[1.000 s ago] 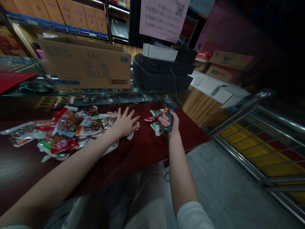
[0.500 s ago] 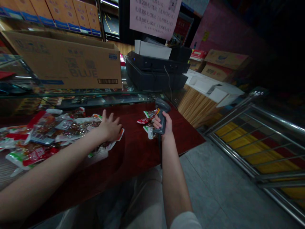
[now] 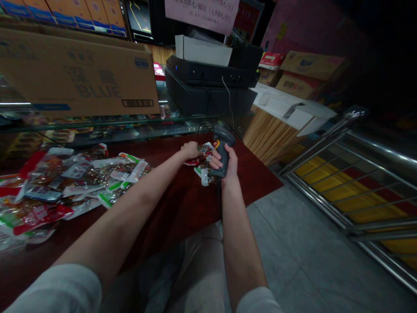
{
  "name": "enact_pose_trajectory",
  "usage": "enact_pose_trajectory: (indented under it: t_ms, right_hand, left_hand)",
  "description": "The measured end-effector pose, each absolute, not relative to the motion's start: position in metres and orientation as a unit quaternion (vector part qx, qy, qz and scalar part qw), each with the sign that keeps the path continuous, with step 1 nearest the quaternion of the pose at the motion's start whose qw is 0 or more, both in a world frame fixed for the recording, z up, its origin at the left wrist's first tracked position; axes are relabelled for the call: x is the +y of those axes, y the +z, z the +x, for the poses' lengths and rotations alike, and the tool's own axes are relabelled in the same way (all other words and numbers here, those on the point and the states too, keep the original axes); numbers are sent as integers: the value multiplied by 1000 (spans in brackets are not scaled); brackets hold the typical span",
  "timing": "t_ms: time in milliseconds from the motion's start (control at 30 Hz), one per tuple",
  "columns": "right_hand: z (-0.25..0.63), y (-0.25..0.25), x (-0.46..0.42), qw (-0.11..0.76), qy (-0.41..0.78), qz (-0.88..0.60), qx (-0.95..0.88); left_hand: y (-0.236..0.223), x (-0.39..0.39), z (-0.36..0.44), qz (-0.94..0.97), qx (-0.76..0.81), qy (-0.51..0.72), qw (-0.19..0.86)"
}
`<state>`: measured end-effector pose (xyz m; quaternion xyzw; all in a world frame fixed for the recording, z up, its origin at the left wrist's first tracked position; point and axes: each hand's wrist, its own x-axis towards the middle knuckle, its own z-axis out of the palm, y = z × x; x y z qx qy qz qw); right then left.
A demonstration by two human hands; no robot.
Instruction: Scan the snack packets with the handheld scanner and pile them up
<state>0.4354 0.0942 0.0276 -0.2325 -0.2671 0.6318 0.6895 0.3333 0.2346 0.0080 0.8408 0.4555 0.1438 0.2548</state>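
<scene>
My right hand [image 3: 228,163] is closed around the grip of a dark grey barcode scanner [image 3: 223,150], its head pointing up and away from me. Just left of the scanner, my left hand [image 3: 190,150] has curled fingers, partly hidden, pinching a shiny snack packet [image 3: 203,151] above the dark red tabletop [image 3: 176,195]. Beneath the scanner lie more clear packets [image 3: 203,174] with green and white edges, partly covered by my right hand. A loose heap of similar vacuum-sealed snack packets [image 3: 78,180], with red, green and white printing, spreads over the left side of the table.
Behind the table, a glass display counter [image 3: 137,126] carries a large open cardboard box [image 3: 97,82] and a black machine [image 3: 208,93] with a white box on top. A wood-grain cabinet [image 3: 267,134] stands at the back right. A metal railing [image 3: 325,191] rises from the tiled floor.
My left hand has moved right from the heap to beside the scanner, and its spread fingers have closed. My right hand still holds the scanner. The view has tilted slightly down.
</scene>
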Motion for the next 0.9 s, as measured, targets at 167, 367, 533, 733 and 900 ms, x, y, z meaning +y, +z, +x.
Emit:
enact_pose_trajectory:
  t_ms: [167,367,533,733,900]
  right_hand:
    - [436,26,96,683,632,-249,-268]
    - [433,24,97,646,661,-229,-307]
    - [421,22,92,537,711,-252,-378]
    - [407,16,90,437,736,-276,-438]
    - [400,14,89,417,729,-289,-460]
  left_hand:
    - [16,233,309,824,456,191,278]
    - [28,198,239,673,398,365,506]
    - [38,178,172,671,363,443,471]
    - [24,175,132,737,425,440,288]
    - [14,174,130,760,427,424,245]
